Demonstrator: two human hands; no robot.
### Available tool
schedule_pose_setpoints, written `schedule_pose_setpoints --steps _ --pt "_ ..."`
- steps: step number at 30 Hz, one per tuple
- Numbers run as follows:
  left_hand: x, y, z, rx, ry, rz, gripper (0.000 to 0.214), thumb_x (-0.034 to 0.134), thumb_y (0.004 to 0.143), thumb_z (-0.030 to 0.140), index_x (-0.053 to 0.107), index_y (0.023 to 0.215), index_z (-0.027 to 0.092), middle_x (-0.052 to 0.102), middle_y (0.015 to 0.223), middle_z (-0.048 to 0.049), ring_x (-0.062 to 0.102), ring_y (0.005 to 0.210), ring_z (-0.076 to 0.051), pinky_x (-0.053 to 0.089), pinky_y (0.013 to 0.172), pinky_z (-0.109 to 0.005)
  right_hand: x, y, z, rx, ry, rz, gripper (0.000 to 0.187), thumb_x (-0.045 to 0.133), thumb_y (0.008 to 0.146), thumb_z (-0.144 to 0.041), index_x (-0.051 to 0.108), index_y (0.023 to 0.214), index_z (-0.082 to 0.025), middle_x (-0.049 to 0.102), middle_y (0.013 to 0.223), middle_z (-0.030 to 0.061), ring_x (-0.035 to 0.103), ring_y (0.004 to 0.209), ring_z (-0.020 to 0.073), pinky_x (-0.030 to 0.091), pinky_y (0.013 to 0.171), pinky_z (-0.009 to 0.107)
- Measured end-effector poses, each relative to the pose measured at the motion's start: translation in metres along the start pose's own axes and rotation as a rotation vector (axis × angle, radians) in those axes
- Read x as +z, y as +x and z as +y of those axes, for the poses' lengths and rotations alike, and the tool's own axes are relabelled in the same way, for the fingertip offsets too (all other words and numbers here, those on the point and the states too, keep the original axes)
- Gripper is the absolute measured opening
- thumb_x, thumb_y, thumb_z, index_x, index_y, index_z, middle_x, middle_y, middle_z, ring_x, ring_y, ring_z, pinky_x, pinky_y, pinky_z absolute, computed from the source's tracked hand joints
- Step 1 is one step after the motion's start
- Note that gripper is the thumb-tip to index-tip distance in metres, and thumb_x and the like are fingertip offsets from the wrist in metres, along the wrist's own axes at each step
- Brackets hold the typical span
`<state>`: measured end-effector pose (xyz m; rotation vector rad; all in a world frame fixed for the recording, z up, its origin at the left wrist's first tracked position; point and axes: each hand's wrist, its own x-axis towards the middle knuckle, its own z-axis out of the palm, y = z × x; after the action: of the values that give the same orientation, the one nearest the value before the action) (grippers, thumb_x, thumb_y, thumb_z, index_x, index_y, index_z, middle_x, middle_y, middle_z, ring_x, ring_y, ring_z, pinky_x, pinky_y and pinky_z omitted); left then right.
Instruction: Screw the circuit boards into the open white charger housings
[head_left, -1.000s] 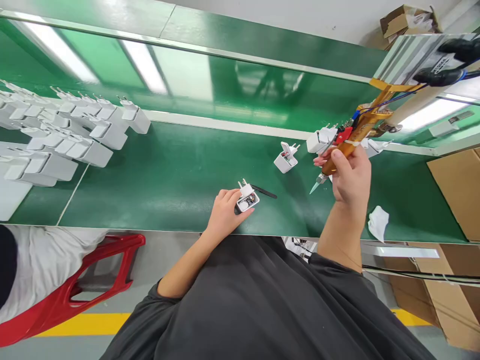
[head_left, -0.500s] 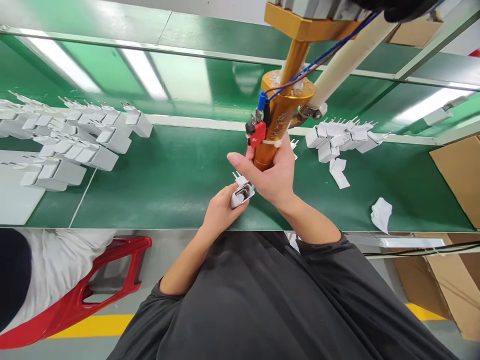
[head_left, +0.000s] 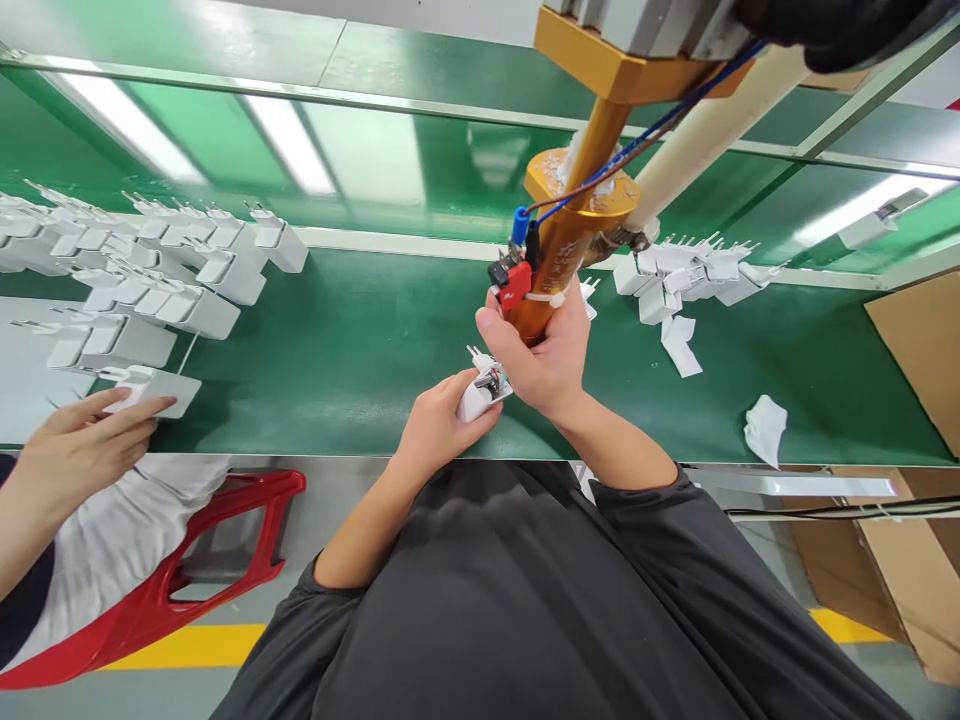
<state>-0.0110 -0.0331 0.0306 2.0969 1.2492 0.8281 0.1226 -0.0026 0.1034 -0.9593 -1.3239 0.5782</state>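
My left hand (head_left: pixel 442 425) grips a white plug adapter (head_left: pixel 475 400) close to the bench's front edge. Its housing is open on one side, with electronic parts showing inside and two pins pointing away from me. My right hand (head_left: pixel 541 355) is wrapped round the lower end of a gold metal dispensing gun (head_left: pixel 564 245), thumb near a red switch (head_left: pixel 514 287) fixed to its side. The gun leans down toward the adapter; its tip is hidden behind my right hand. Blue and brown wires run up from the switch.
Rows of white adapters (head_left: pixel 217 265) stand on the green bench (head_left: pixel 337 340) at the left, with another group (head_left: pixel 686 275) at the right. A co-worker's hand (head_left: pixel 82 445) holds an adapter (head_left: pixel 161 390). White scraps (head_left: pixel 766 430) and a cardboard box (head_left: pixel 919 350) are rightward.
A co-worker's hand has come in at the left with an adapter. The gun's upper part has shifted slightly right and down. My hands keep their holds, the left one tilting the adapter slightly.
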Motion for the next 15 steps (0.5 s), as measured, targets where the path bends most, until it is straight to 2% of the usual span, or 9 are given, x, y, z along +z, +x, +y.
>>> schedule_pose_setpoints --steps 4,10,15 --pt "0.0019 0.0003 -0.0008 0.015 -0.015 0.014 0.028 0.066 0.080 0.031 0.064 0.105 0.017 0.068 0.082 -0.0017 0.062 0.068 -0.014 0.049 0.068 -0.024 0.0010 -0.0005 -0.0017 0.007 0.043 -0.023 0.032 0.069 0.080 -0.042 0.044 0.089 -0.025 0.053 0.069 -0.0056 0.053 0.060 0.0097 0.049 0.057 0.028" --pt "0.0024 -0.0001 -0.0028 0.018 0.004 -0.002 0.027 0.066 0.081 0.032 0.064 0.104 0.018 0.069 0.083 -0.0020 0.063 0.070 -0.016 0.050 0.070 -0.025 0.0023 0.0001 0.0004 -0.017 0.000 -0.001 0.027 0.063 0.082 -0.043 0.044 0.085 -0.024 0.056 0.072 -0.0044 0.052 0.060 0.0095 0.047 0.057 0.029" --pt "0.0014 -0.0002 -0.0041 0.016 -0.001 0.003 0.028 0.066 0.081 0.032 0.063 0.105 0.018 0.069 0.084 -0.0022 0.063 0.070 -0.016 0.050 0.070 -0.025 0.0017 -0.0011 -0.0009 -0.006 0.068 -0.029 0.031 0.068 0.078 -0.040 0.043 0.090 -0.025 0.055 0.072 -0.0053 0.055 0.062 0.0098 0.048 0.058 0.029"
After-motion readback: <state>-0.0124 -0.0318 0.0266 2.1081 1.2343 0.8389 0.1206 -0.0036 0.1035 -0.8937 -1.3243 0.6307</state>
